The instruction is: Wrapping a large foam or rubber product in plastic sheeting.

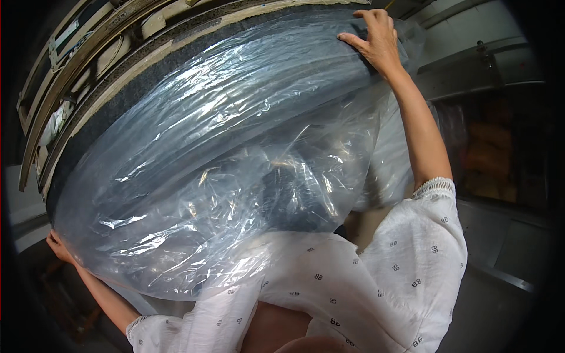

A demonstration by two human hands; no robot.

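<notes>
A large clear plastic sheet [229, 117] spreads from the far edge of a dark work surface [132, 94] toward my body. Its near part hangs in loose, shiny folds against my white printed top. At the far right, my right hand [379, 47] rests on the sheet with its thumb stretched out and its fingers apart and bent. Low on the left, my left hand [60, 247] is closed at the sheet's left edge. Some of its fingers are hidden by the plastic.
Long wooden strips and frame pieces [88, 65] lie beyond the far edge. More clear plastic [393, 159] hangs at the right, below my forearm. Farther right are a grey metal ledge [459, 82] and a dim shelf with orange-brown items [488, 156].
</notes>
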